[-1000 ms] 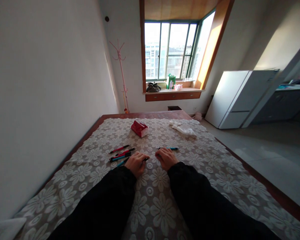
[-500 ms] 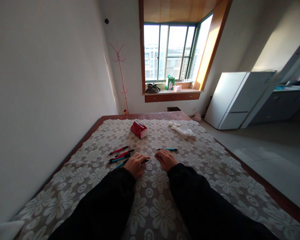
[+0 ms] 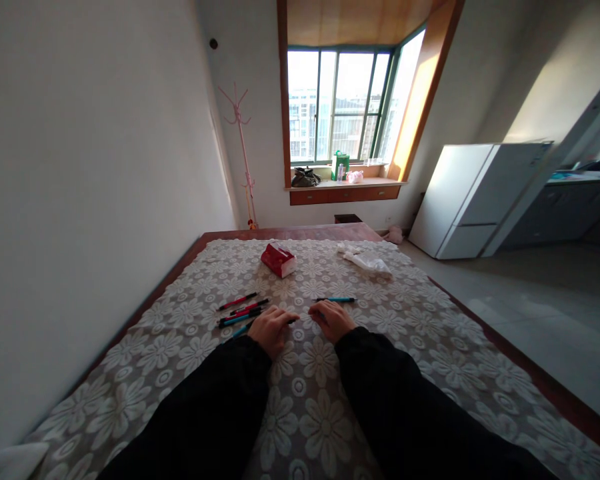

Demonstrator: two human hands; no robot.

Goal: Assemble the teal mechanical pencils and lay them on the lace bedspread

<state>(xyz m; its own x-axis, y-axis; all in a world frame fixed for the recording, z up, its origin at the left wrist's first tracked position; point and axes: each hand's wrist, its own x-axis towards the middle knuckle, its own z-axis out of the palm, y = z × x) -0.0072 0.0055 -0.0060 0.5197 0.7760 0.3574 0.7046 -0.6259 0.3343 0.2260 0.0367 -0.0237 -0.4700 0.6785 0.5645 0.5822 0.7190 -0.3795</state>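
Blue pen [image 3: 244, 327] under the curled left hand [image 3: 271, 329]; right hand [image 3: 333, 320] rests flat, loosely spread, on tablecloth [image 3: 430, 333]

Blue pen [image 3: 336, 299] lies flat; more pens [image 3: 243, 308] lie clustered nearby.

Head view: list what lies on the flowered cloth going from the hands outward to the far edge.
left hand and right hand → blue pen just beyond the right hand → red tissue pack → crumpled white plastic bag, about level with the pack.
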